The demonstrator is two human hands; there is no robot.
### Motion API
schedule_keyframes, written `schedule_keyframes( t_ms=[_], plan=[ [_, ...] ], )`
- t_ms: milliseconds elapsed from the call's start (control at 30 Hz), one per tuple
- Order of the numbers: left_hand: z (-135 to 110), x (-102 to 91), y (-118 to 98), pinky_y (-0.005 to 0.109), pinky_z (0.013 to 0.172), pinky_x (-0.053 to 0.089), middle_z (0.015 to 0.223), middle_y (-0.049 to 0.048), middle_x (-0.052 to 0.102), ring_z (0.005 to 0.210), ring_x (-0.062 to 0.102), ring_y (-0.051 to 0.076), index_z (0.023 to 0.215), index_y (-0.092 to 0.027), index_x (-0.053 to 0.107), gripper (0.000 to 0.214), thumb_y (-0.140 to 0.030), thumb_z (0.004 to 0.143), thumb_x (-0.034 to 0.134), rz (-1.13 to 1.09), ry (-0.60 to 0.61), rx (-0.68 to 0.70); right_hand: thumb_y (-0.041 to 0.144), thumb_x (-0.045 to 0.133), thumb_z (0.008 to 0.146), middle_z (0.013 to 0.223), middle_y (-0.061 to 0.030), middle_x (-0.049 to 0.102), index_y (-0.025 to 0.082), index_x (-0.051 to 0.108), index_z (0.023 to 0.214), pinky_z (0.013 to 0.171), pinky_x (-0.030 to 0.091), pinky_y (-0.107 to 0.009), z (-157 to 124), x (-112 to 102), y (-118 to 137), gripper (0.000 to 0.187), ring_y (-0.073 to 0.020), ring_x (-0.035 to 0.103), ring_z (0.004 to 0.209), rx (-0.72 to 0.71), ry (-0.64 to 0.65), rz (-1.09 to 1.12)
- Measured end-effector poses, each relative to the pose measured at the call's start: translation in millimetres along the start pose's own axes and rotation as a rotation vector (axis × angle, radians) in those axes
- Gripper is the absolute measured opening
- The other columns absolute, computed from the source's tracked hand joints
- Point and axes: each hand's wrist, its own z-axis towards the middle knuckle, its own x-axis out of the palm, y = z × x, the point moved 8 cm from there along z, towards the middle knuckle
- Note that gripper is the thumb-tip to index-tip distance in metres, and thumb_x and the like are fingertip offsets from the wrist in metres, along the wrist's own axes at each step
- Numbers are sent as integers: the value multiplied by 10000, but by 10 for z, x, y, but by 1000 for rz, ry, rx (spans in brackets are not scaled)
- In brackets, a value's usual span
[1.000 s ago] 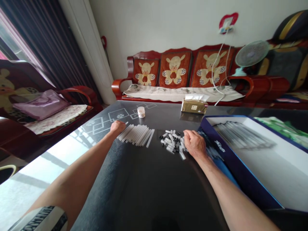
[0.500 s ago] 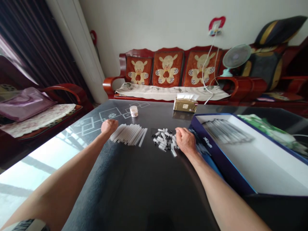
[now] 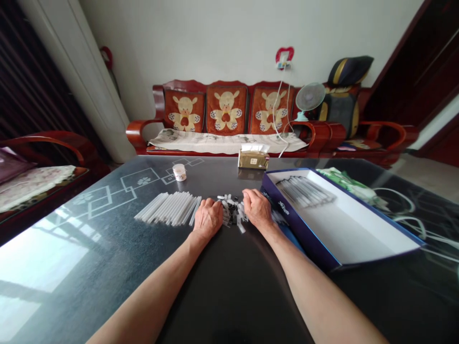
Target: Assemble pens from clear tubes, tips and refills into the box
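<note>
My left hand [image 3: 208, 217] rests curled, knuckles up, between a row of white translucent tubes [image 3: 170, 208] and a pile of small black and white pieces [image 3: 234, 210]. Its fingers are bent under, so whatever they hold, if anything, is hidden. On the other side of the pile my right hand [image 3: 257, 209] is closed, thumb side inward, at the pile's right edge. Nothing can be made out inside it. The tubes lie side by side on the dark table [image 3: 222, 282].
A blue box [image 3: 362, 239] with a white inside stands at the right, with several grey tubes [image 3: 304, 191] in it. Farther back are a tissue box [image 3: 253, 158] and a small white jar [image 3: 180, 173]. A green-and-white bag [image 3: 349, 184] lies behind the blue box.
My left hand has moved right, from the tubes' far left side to the pile's left edge. My right hand stays closed beside the pile. The view has turned to the right.
</note>
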Motion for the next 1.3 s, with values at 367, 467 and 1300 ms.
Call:
schedule_keyframes(
  t_ms=[367,467,1300],
  plan=[
    [26,-21,53,265,749,425,893,70,596,876,537,195,877,-208,659,337,-338,961,360,-37,-13,0,172,464,841,984,-91,680,171,698,991,849,455,-297,645,-666,-345,278,-205,626,904,87,19,-236],
    [31,-13,58,263,733,426,896,74,596,881,538,199,872,-203,655,323,-328,957,369,-43,-16,4,128,501,782,961,-99,689,179,720,938,819,464,-329,678,-772,-1117,273,-227,633,911,345,239,-455],
    [60,22,76,261,771,446,926,73,595,900,537,192,935,-211,675,325,-320,953,369,-75,44,-26,139,622,667,866,-212,674,110,676,648,703,463,-402,366,-721,-1877,64,-335,649,913,726,410,-590]
  ],
)
